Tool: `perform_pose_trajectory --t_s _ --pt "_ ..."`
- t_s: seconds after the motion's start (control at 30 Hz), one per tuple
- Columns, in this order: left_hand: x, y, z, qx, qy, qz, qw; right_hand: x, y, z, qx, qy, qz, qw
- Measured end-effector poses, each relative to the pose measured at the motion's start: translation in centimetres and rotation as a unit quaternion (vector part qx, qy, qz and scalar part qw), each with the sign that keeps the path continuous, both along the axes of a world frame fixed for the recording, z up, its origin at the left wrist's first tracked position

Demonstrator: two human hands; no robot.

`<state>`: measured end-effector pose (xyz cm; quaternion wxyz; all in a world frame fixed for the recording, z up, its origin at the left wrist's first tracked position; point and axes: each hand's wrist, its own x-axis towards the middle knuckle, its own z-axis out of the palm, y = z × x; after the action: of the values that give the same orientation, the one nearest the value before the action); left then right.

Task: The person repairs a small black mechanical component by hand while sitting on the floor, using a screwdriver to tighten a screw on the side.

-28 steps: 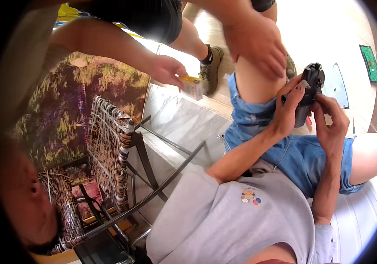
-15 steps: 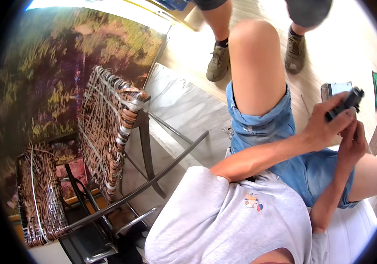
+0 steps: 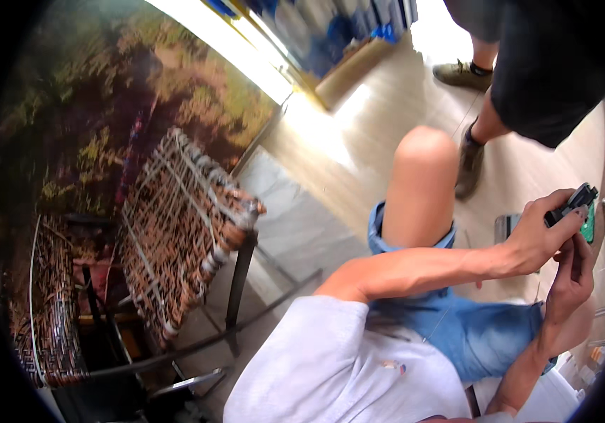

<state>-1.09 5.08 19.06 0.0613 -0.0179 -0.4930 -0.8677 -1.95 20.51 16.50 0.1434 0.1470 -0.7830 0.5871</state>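
Note:
My left hand (image 3: 532, 237) grips a small black boxy part (image 3: 580, 197) with lighter metallic edges, held tilted over my lap on the right side. I cannot make out its exact kind. Just below it, my right hand (image 3: 572, 280) is raised with its fingers drawn together close to my left thumb. What those fingers hold, if anything, is hidden. Behind the hands lies a green circuit board (image 3: 589, 227), mostly covered by the left hand and the black part. A grey metal box (image 3: 505, 227) sits beside the left hand's wrist, partly hidden.
Another person's legs (image 3: 487, 130) stand on the wooden floor (image 3: 366, 134) at the far right. Two woven wicker chairs (image 3: 182, 233) are on my left, before a landscape picture wall (image 3: 83, 106). Shelves of bluish goods (image 3: 330, 28) stand at the back.
My view has turned, so most things sit elsewhere in the picture. The other person's legs have shifted to the right. The left hand keeps hold of the black part.

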Motion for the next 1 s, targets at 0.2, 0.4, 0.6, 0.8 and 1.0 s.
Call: perform_pose_trajectory --t_s 0.2,0.4,0.6,0.8,1.0 --pt "-4.7 -0.8 4.0 -0.039 0.020 -0.097 0.994 -4.7 0.1 6.5 0.224 0.234 0.014 0.946" --pt "-8.4 -2.1 2.2 -0.054 0.033 -0.096 0.993 -9.9 -0.6 7.0 0.312 0.280 0.049 0.906" --pt "-8.7 -2.1 -0.9 -0.014 -0.107 -0.110 0.988 -9.9 -0.4 3.2 0.258 0.199 0.091 0.941" --pt "-8.1 -2.6 -3.9 -0.037 -0.180 -0.109 0.977 -9.7 -0.4 0.4 0.305 0.186 0.121 0.926" --pt "-7.4 -2.4 -3.8 -0.065 -0.194 -0.125 0.971 -8.7 -0.2 -0.6 0.381 0.121 0.094 0.912"
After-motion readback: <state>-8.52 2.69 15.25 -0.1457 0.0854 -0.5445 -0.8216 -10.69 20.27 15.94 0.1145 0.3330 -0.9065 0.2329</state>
